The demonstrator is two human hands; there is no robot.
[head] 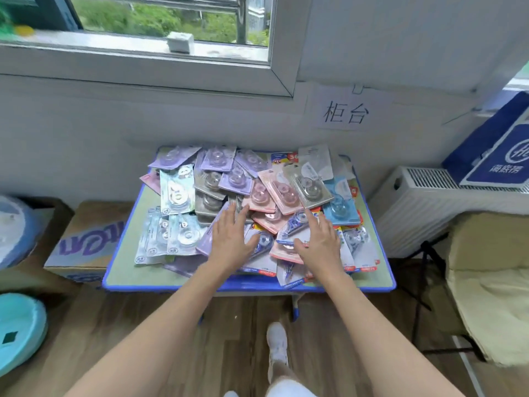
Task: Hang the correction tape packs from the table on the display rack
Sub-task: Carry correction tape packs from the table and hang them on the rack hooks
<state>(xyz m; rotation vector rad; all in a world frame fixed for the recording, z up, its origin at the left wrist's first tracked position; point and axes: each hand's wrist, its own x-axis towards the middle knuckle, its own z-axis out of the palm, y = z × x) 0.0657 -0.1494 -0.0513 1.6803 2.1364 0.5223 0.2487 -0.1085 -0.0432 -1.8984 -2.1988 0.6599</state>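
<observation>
Both hands (233, 236) (320, 239) flat over correction tape packs (266, 193).

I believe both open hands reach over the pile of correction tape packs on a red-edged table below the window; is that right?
Not quite: the head view shows a blue-edged table, not red-edged. The left hand and right hand are open over the correction tape packs below the window.

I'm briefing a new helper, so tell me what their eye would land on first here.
First, the heap of correction tape packs, purple, pink, grey and blue, covering most of the small blue-edged table at centre. Next, the left hand and right hand, both open with fingers spread over the heap's near side. A white paper sign with two black characters hangs on the wall behind.
</observation>
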